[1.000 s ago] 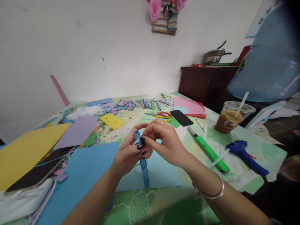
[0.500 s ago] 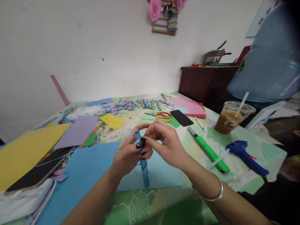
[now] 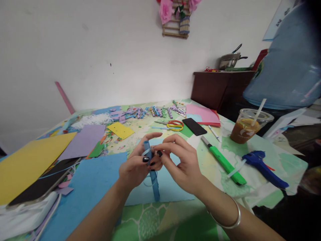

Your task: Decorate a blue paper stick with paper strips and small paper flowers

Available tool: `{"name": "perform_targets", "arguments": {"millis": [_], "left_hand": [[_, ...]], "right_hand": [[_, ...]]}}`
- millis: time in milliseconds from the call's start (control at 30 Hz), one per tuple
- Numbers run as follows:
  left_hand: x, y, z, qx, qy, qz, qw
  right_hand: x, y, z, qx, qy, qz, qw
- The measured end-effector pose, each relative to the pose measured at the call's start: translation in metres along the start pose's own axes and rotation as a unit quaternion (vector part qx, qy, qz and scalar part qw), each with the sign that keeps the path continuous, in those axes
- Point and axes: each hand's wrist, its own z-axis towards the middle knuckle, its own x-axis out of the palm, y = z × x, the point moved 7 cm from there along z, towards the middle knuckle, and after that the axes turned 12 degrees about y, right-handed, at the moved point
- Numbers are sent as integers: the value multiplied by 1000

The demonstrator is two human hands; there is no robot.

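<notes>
A slim, rolled blue paper tube (image 3: 154,187), wrapped by a narrow pale-blue strip (image 3: 145,152), tilts slightly over a light-blue paper sheet (image 3: 177,185). The left hand (image 3: 132,169) grasps it; whether the right hand (image 3: 184,162) pinches anything is unclear.

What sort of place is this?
Looks like a room, possibly in a home, with a table set up for paper crafts: coloured sheets, scissors and a blue glue gun lie on it. I can't confirm it's a home.
</notes>
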Motion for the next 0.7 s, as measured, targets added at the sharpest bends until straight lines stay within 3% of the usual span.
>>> {"name": "perform_targets", "arguments": {"millis": [700], "left_hand": [[5, 1, -1, -14, 30, -14, 999]], "right_hand": [[6, -12, -4, 34, -22, 69, 997]]}}
